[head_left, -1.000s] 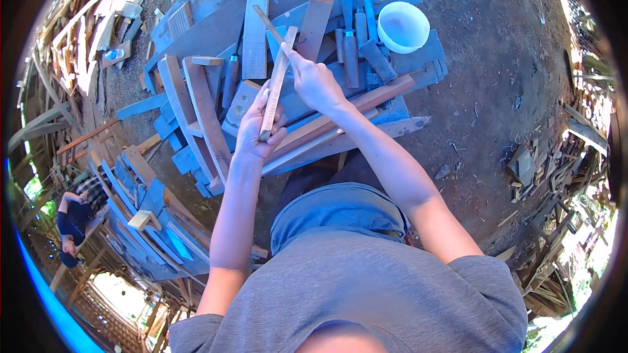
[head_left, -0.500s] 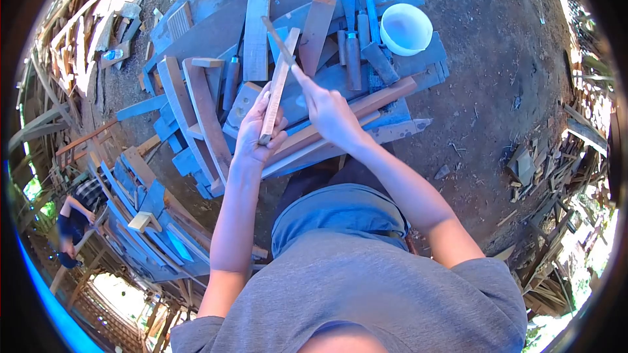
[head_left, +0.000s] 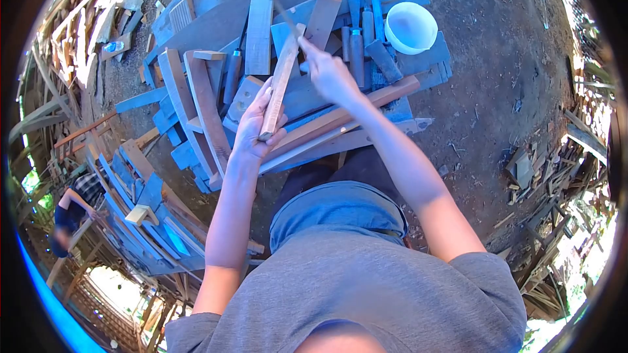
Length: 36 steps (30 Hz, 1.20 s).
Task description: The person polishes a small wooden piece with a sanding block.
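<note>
My left hand (head_left: pixel 254 123) is wrapped round the lower part of a narrow wooden strip (head_left: pixel 282 82), which tilts up and slightly right over the bench. Closed in a fist, my right hand (head_left: pixel 331 77) grips a thin, long blade-like tool (head_left: pixel 286 14). The blade crosses the strip's upper end and is blurred; whether it is a knife or a file I cannot make out. Beneath both hands lie a long reddish wooden bar (head_left: pixel 347 112) and a board with holes (head_left: pixel 245 101).
Wood-handled tools (head_left: pixel 356 55) lie right of my hands, beside a white bucket (head_left: pixel 411 28). Curved wooden pieces (head_left: pixel 208 111) rest on the left. A person (head_left: pixel 72 212) is at another wood-covered bench (head_left: pixel 147 222) at lower left. Scrap wood (head_left: pixel 540 173) is piled on the right.
My right hand has moved up and slightly right, sliding the tool toward the strip's upper end. My left hand holds the strip in nearly the same place.
</note>
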{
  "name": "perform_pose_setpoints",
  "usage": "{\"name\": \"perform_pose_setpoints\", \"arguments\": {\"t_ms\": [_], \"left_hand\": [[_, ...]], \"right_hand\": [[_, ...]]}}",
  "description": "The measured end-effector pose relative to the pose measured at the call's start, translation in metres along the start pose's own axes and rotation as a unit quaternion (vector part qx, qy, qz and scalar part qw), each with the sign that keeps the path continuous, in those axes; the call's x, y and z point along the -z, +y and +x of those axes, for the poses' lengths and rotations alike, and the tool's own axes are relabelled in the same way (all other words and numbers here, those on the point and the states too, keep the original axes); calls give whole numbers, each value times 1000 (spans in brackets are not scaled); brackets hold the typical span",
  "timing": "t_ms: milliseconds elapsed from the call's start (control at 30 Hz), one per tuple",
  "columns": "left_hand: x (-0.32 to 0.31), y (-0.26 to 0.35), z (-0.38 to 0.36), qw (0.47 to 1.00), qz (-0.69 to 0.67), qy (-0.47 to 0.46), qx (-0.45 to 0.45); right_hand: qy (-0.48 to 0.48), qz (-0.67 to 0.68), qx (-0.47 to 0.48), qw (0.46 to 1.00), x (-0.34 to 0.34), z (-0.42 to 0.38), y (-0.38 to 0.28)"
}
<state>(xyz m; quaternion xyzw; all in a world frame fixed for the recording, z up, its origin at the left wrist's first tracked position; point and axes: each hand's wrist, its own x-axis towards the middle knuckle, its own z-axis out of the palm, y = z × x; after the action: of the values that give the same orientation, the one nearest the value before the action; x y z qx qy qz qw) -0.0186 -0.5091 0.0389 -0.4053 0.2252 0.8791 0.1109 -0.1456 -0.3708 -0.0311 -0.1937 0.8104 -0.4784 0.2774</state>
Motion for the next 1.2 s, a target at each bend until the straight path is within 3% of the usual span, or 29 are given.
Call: {"name": "perform_pose_setpoints", "arguments": {"t_ms": [33, 100, 267, 400, 500, 600, 733, 867, 900, 1033, 1100, 1200], "left_hand": [[0, -1, 0, 1000, 2, -1, -4], [-2, 0, 0, 1000, -26, 1, 0], [2, 0, -1, 999, -34, 9, 8], [0, -1, 1, 1000, 2, -5, -1], [5, 3, 0, 1000, 3, -10, 3], [2, 4, 0, 1000, 12, 16, 6], [2, 2, 0, 1000, 16, 16, 5], [1, 7, 1, 1000, 19, 10, 5], [1, 6, -2, 1000, 17, 11, 9], [-3, 2, -3, 1000, 20, 19, 2], [-2, 2, -2, 1000, 16, 21, 4], [0, 2, -1, 1000, 8, 17, 0]], "right_hand": [[-26, -22, -61, 998, 3, 23, 6], [-15, -48, -64, 997, 0, 35, 11], [-48, -29, -2, 998, 8, -39, -25], [-54, -35, -66, 996, 14, 25, 2], [-26, -1, -34, 999, 2, 18, 7], [-72, 4, -55, 996, 17, -18, -24], [-41, -14, -82, 996, 11, 29, -4], [-24, 4, -24, 999, -2, 3, -1], [-85, -22, -59, 994, 14, -10, -21], [-23, 6, -17, 1000, 3, 26, 9], [-50, 0, -80, 996, 6, 40, 6], [-48, -11, -38, 998, 10, 2, -5]]}}
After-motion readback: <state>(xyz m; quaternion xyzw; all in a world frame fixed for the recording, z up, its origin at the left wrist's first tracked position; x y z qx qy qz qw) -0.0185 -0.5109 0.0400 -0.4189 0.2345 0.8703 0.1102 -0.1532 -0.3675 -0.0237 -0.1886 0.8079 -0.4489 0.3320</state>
